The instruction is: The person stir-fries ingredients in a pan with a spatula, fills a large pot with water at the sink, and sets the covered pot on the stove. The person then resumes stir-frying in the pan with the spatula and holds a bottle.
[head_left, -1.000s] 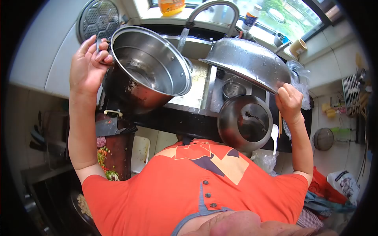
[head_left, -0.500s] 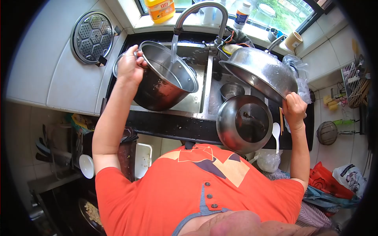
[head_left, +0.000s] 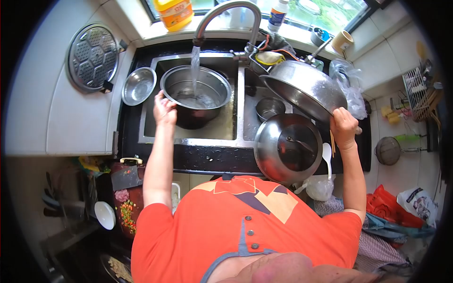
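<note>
A deep metal pot (head_left: 191,113) stands upright in the left sink basin (head_left: 226,125), and water from the faucet (head_left: 200,40) pours into it. My left hand (head_left: 165,109) is closed at the pot's near left side, by the rim. With my right hand (head_left: 344,126) I grip the near edge of a large metal wok (head_left: 306,80), which is tilted over the right basin. Below the wok, a round lid (head_left: 264,151) with a dark centre leans at the counter's front edge. A small metal bowl (head_left: 270,108) sits in the right basin.
Left of the sink are a metal bowl (head_left: 139,86) and a perforated steamer plate (head_left: 93,57) against the tiles. A white spoon (head_left: 327,158) and chopsticks lie right of the lid. Chopped vegetables (head_left: 126,217) are at lower left. Bottles stand on the windowsill.
The pot has gone from tilted and lifted to upright in the basin. My left hand has moved down along its side. The wok remains in my right hand.
</note>
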A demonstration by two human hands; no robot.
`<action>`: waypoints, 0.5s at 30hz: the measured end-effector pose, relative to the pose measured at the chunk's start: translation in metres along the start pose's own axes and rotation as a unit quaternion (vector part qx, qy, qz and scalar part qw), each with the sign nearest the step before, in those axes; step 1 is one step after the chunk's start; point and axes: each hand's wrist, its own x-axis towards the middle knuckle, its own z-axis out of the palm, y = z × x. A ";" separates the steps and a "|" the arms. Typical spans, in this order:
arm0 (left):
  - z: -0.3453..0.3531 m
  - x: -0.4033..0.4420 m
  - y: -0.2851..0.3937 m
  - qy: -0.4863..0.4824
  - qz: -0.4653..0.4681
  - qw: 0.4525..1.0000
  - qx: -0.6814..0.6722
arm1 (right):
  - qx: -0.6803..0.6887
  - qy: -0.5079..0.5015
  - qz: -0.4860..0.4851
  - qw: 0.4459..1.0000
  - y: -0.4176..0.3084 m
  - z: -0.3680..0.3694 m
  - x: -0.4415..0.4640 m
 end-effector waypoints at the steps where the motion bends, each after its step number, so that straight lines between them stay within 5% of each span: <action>1: -0.024 0.011 0.005 -0.030 -0.002 0.999 -0.035 | 0.000 -0.001 0.002 1.000 -0.001 -0.003 0.002; 3: -0.050 0.018 0.017 0.000 0.010 0.992 0.126 | 0.010 -0.004 0.014 1.000 0.002 0.000 -0.004; 5: -0.052 0.001 0.010 0.158 0.060 0.942 0.291 | 0.010 0.003 0.011 1.000 0.002 -0.001 -0.005; 7: -0.053 -0.025 0.021 0.185 -0.031 0.907 0.376 | 0.013 0.011 0.010 1.000 -0.001 -0.001 -0.005; 15: -0.064 -0.042 0.026 0.129 -0.117 0.903 0.393 | 0.055 0.066 -0.041 0.996 -0.021 -0.019 0.013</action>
